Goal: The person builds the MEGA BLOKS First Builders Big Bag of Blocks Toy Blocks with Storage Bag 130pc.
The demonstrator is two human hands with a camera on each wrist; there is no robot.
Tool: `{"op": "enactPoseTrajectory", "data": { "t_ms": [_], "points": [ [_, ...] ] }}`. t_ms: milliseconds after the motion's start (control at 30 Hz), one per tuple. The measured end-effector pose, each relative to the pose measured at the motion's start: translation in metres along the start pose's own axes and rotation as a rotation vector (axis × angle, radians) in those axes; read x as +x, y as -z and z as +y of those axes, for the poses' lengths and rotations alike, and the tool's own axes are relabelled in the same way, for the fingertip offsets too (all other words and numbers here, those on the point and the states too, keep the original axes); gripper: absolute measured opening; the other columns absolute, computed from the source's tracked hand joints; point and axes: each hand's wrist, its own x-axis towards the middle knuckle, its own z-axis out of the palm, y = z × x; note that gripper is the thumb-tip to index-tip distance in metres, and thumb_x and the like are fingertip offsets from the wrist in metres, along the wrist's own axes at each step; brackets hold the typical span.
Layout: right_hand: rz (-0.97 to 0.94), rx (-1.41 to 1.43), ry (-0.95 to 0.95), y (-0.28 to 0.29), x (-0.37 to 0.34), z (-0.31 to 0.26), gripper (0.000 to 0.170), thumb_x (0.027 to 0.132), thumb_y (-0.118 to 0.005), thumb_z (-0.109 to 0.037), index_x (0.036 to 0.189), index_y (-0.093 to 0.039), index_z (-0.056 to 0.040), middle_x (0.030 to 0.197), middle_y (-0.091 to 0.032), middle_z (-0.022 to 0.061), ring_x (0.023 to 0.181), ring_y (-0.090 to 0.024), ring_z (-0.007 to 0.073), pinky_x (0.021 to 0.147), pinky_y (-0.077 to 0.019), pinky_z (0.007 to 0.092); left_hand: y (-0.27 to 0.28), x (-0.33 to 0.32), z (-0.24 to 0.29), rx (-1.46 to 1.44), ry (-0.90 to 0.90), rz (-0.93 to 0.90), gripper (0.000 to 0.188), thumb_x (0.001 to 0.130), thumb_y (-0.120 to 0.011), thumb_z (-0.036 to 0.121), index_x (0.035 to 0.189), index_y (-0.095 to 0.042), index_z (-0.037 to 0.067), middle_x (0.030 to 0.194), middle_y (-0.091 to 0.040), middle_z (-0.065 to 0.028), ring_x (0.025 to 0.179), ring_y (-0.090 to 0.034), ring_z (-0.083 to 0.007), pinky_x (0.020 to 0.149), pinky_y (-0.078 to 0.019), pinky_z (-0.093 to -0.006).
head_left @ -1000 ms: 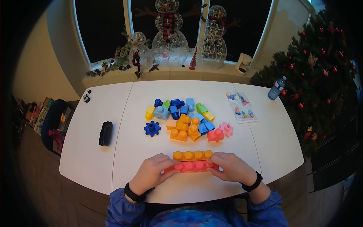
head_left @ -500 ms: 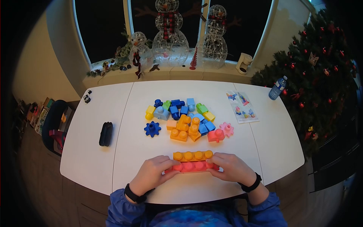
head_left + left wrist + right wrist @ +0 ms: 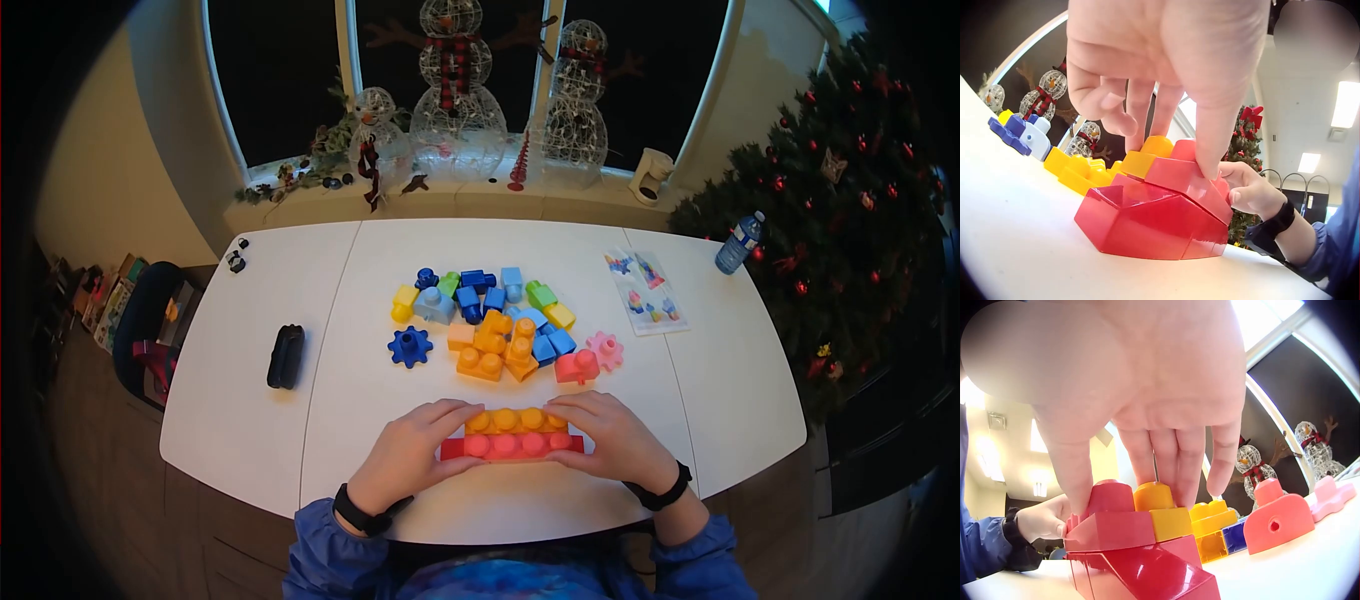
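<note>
Both hands pinch the blocks now, one at ea. end: L hand [image 3: 415, 445] & R hand [image 3: 620, 440] w/ thumbs on near side of the pink block [image 3: 505, 448], fingers over the far side of the orange block [image 3: 516, 422]. Diff. from 0.5 s ago: then the fingers are at the ends of the pink block & the far edge of the orange block is uncovered; now they reach over it & cover its ends.

Pink & orange rows lie side by side, touching, studs up, near edge of the counter [image 3: 240, 420] in front of the person. Wrist views show both on top of a red base [image 3: 1147, 222], whose ends stick out past the pink block.

Rest of the layout same as before: block pile [image 3: 492, 328] behind the hands, blue gear [image 3: 410, 346] to its L, coral block [image 3: 577, 368] & pink gear [image 3: 604, 350] to its R. Black case [image 3: 287, 356] well apart at L; pic sheet [image 3: 645, 290] & water bottle [image 3: 740, 243] at far R. Whole head view sits a bit lower in frame, i.e. camera tilt.
</note>
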Motion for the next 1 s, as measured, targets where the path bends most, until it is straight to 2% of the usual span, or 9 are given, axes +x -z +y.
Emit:
{"op": "enactPoseTrajectory", "data": {
  "t_ms": [267,367,467,567,700,867,1000],
  "points": [
    [-0.017,0.019,-0.03,0.003,0.001,-0.003,0.062,0.08,-0.089,-0.029,0.134,-0.066,-0.008,0.131,-0.067,0.0125,0.121,-0.063,0.0329,0.104,-0.0494,0.042,0.004,0.002,-0.001,-0.021,-0.032,0.023,0.058,0.083,-0.086,0.023,0.134,-0.064,0.007,0.122,-0.068,-0.0134,0.104,-0.068,-0.0331,0.088,-0.0582,-0.0385],
    [-0.008,0.018,-0.039,0.006,-0.001,-0.004,0.066,0.08,-0.089,-0.029,0.136,-0.064,-0.0083,0.133,-0.067,0.0131,0.121,-0.063,0.0328,0.105,-0.0483,0.0421,0.023,0.015,-0.007,-0.086,0.091,-0.011,0.05,0.088,-0.082,0.018,0.133,-0.065,0.006,0.118,-0.069,-0.0141,0.097,-0.068,-0.0328,0.083,-0.0581,-0.0397],
    [-0.031,0.018,-0.064,0.003,-0.008,0.002,0.065,0.081,-0.088,-0.029,0.138,-0.063,-0.0074,0.134,-0.067,0.0139,0.121,-0.063,0.0331,0.105,-0.0479,0.0427,0.03,0.045,-0.034,-0.013,0.092,0.021,0.041,0.089,-0.077,0.01,0.129,-0.066,0.004,0.116,-0.069,-0.015,0.095,-0.067,-0.0342,0.082,-0.0569,-0.0419],
    [-0.037,0.035,-0.065,0.002,-0.007,0.002,0.063,0.085,-0.084,-0.029,0.138,-0.062,-0.0054,0.132,-0.067,0.0148,0.119,-0.063,0.0339,0.103,-0.0487,0.0439,0.012,0.08,-0.073,0.162,-0.087,0.074,0.037,0.087,-0.075,0.005,0.124,-0.068,0.002,0.114,-0.07,-0.0161,0.098,-0.066,-0.0363,0.086,-0.0558,-0.042],
    [-0.025,0.038,-0.058,0.002,-0.007,0.004,0.063,0.085,-0.084,-0.029,0.139,-0.061,-0.0054,0.132,-0.067,0.0156,0.118,-0.064,0.0343,0.102,-0.0496,0.0441,-0.006,0.113,-0.102,0.262,-0.097,-0.01,0.036,0.084,-0.075,0.003,0.119,-0.069,0.002,0.11,-0.069,-0.0173,0.102,-0.065,-0.0385,0.089,-0.0548,-0.043],
    [-0.014,0.031,-0.054,0.001,-0.008,0.004,0.063,0.085,-0.084,-0.029,0.139,-0.061,-0.0056,0.131,-0.067,0.016,0.118,-0.064,0.035,0.102,-0.0504,0.0444,-0.003,0.119,-0.109,0.304,-0.042,-0.123,0.036,0.083,-0.076,0.004,0.117,-0.067,0.002,0.11,-0.066,-0.0175,0.103,-0.065,-0.0391,0.089,-0.0547,-0.0447],
    [-0.014,0.038,-0.053,0.0,-0.007,0.004,0.063,0.085,-0.084,-0.029,0.139,-0.061,-0.0056,0.131,-0.067,0.0158,0.118,-0.064,0.0351,0.102,-0.0506,0.0444,0.009,0.101,-0.09,0.206,-0.012,0.007,0.041,0.083,-0.075,0.004,0.122,-0.062,0.003,0.112,-0.064,-0.0172,0.096,-0.067,-0.0356,0.085,-0.0564,-0.0415]
  ]
}}
